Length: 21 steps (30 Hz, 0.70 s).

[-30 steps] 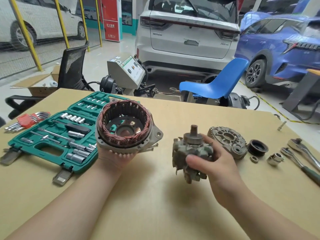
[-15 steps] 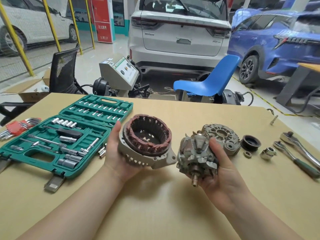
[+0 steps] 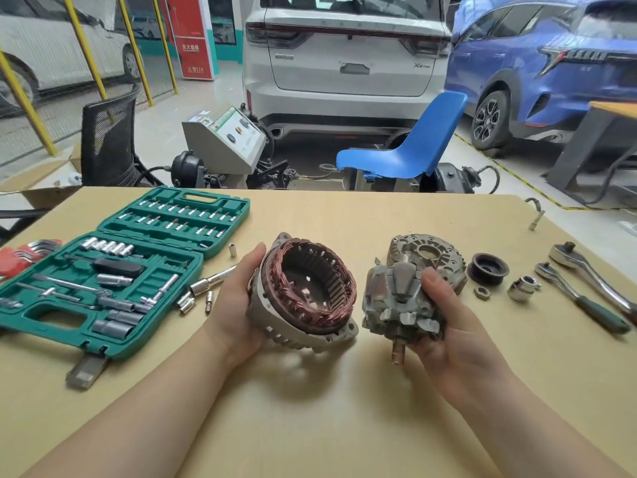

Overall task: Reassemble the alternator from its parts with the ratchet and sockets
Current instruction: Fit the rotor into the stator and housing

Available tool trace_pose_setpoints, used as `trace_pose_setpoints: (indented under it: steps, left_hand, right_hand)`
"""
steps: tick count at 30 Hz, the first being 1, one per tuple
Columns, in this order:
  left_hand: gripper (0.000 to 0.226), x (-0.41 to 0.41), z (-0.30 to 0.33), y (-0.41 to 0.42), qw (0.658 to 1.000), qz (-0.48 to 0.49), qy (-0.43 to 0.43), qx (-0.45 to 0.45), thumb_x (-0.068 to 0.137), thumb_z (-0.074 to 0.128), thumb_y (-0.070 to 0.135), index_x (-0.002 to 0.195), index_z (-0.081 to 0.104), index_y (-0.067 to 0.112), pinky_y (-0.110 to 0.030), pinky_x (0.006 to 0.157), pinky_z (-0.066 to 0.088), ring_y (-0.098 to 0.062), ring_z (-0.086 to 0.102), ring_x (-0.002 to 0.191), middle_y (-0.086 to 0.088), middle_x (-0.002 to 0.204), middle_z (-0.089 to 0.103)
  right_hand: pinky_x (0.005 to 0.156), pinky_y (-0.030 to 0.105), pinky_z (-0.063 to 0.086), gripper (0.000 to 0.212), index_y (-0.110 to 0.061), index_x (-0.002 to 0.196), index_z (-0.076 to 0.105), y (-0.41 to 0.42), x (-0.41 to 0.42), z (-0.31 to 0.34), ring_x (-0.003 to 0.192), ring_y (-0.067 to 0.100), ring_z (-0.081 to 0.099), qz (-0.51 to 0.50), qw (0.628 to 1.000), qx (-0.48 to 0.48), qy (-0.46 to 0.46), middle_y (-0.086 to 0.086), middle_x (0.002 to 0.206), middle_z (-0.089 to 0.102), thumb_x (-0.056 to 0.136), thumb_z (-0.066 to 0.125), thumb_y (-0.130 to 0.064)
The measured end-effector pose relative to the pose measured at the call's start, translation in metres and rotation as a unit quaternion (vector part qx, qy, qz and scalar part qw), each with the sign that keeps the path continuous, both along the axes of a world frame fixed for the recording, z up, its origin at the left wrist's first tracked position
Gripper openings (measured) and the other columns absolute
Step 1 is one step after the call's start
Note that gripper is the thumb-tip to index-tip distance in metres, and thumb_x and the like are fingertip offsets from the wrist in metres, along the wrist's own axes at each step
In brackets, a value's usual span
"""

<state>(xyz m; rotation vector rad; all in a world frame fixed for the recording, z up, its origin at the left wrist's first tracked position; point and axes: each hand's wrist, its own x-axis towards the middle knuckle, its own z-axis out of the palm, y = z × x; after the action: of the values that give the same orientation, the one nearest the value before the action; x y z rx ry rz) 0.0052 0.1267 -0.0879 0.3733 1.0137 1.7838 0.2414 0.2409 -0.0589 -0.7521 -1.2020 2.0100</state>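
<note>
Gripping the stator housing [image 3: 303, 294] in the left hand [image 3: 238, 298] and the rotor [image 3: 396, 298] in the right hand [image 3: 444, 326] above the table [image 3: 344, 426], the person should align the shaft squarely with the bore.

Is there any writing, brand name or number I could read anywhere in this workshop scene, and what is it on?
"X6": badge on the white car's tailgate; the small letters after it are blurred.
"110": bottom of the red stand; the Chinese characters above it are too blurred to read.
White car's centre emblem: too small to read.
Grey test console's panel: labels too small to read.
Green socket case: no legible text.
</note>
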Motion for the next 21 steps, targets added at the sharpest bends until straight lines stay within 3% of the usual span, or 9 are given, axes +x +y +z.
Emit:
trace_pose_setpoints:
  steps: [3, 7, 10, 12, 15, 16, 18, 20, 21]
  left_hand:
    - [0.057, -0.001, -0.002, -0.001, 0.999, -0.027, 0.027, -0.001, 0.098, 0.052, 0.062, 0.108, 0.085, 0.017, -0.044, 0.089, 0.063, -0.031, 0.077, 0.104, -0.013, 0.115, 0.079]
    - [0.047, -0.002, -0.005, 0.0, 0.997, -0.032, 0.075, 0.006, 0.102, 0.054, 0.052, 0.105, 0.084, 0.016, -0.042, 0.084, 0.065, -0.029, 0.079, 0.097, -0.011, 0.105, 0.08]
    - [0.041, -0.002, -0.006, 0.001, 0.993, -0.015, 0.116, -0.005, 0.099, 0.063, 0.049, 0.107, 0.084, 0.016, -0.044, 0.09, 0.063, -0.03, 0.077, 0.101, -0.012, 0.109, 0.08]
    - [0.044, -0.004, -0.009, 0.002, 0.991, 0.001, 0.133, -0.017, 0.097, 0.064, 0.051, 0.111, 0.084, 0.014, -0.049, 0.098, 0.061, -0.035, 0.075, 0.106, -0.016, 0.114, 0.079]
    - [0.051, -0.005, -0.014, 0.002, 0.989, 0.016, 0.144, -0.028, 0.096, 0.066, 0.054, 0.116, 0.081, 0.01, -0.059, 0.111, 0.051, -0.043, 0.072, 0.112, -0.023, 0.121, 0.076]
    - [0.05, -0.005, -0.014, 0.002, 0.988, 0.02, 0.149, -0.031, 0.096, 0.067, 0.054, 0.115, 0.082, 0.011, -0.06, 0.112, 0.05, -0.042, 0.072, 0.111, -0.022, 0.119, 0.077]
    - [0.048, -0.006, -0.014, 0.003, 0.983, 0.029, 0.176, -0.041, 0.096, 0.066, 0.054, 0.111, 0.083, 0.012, -0.057, 0.109, 0.052, -0.039, 0.072, 0.108, -0.021, 0.116, 0.077]
    - [0.05, -0.006, -0.013, 0.003, 0.975, 0.046, 0.21, -0.056, 0.095, 0.065, 0.056, 0.11, 0.083, 0.012, -0.048, 0.1, 0.056, -0.035, 0.075, 0.105, -0.018, 0.114, 0.08]
    - [0.052, -0.007, -0.013, 0.002, 0.971, 0.051, 0.223, -0.065, 0.093, 0.064, 0.058, 0.11, 0.084, 0.013, -0.045, 0.097, 0.057, -0.033, 0.077, 0.104, -0.016, 0.112, 0.081]
  right_hand:
    - [0.074, 0.048, 0.062, 0.079, -0.015, 0.115, 0.077, 0.005, 0.004, 0.007, 0.097, 0.041, 0.075, -0.006, 0.995, 0.091, -0.04, 0.021, 0.113, 0.075, 0.053, 0.096, -0.059]
    - [0.073, 0.042, 0.064, 0.116, -0.033, 0.142, 0.056, 0.008, 0.009, 0.017, 0.097, 0.038, 0.076, 0.012, 0.983, 0.161, -0.081, 0.015, 0.109, 0.077, 0.038, 0.104, -0.048]
    - [0.084, 0.04, 0.062, 0.124, -0.047, 0.147, 0.048, 0.003, 0.01, 0.027, 0.102, 0.03, 0.076, 0.036, 0.96, 0.249, -0.119, 0.009, 0.112, 0.077, 0.037, 0.106, -0.042]
    - [0.083, 0.039, 0.063, 0.122, -0.062, 0.142, 0.045, -0.002, 0.008, 0.036, 0.105, 0.015, 0.074, 0.043, 0.922, 0.338, -0.183, 0.003, 0.118, 0.072, 0.037, 0.106, -0.045]
    - [0.06, 0.019, 0.059, 0.121, -0.071, 0.139, 0.038, -0.005, 0.003, 0.053, 0.101, -0.011, 0.065, 0.089, 0.867, 0.427, -0.243, -0.023, 0.11, 0.062, 0.042, 0.104, -0.041]
    - [0.06, 0.015, 0.057, 0.121, -0.07, 0.141, 0.035, -0.005, 0.001, 0.061, 0.099, -0.012, 0.064, 0.105, 0.846, 0.456, -0.256, -0.028, 0.108, 0.063, 0.046, 0.103, -0.039]
    - [0.065, 0.018, 0.058, 0.122, -0.068, 0.145, 0.028, -0.005, -0.005, 0.075, 0.09, 0.001, 0.07, 0.14, 0.793, 0.519, -0.288, -0.033, 0.11, 0.061, 0.05, 0.099, -0.04]
    - [0.069, 0.034, 0.061, 0.123, -0.068, 0.148, 0.019, -0.006, -0.014, 0.087, 0.084, 0.014, 0.071, 0.173, 0.733, 0.572, -0.325, -0.013, 0.101, 0.068, 0.052, 0.094, -0.046]
    - [0.073, 0.039, 0.06, 0.124, -0.069, 0.149, 0.015, -0.005, -0.02, 0.092, 0.09, 0.014, 0.067, 0.182, 0.698, 0.598, -0.349, -0.009, 0.099, 0.068, 0.052, 0.091, -0.052]
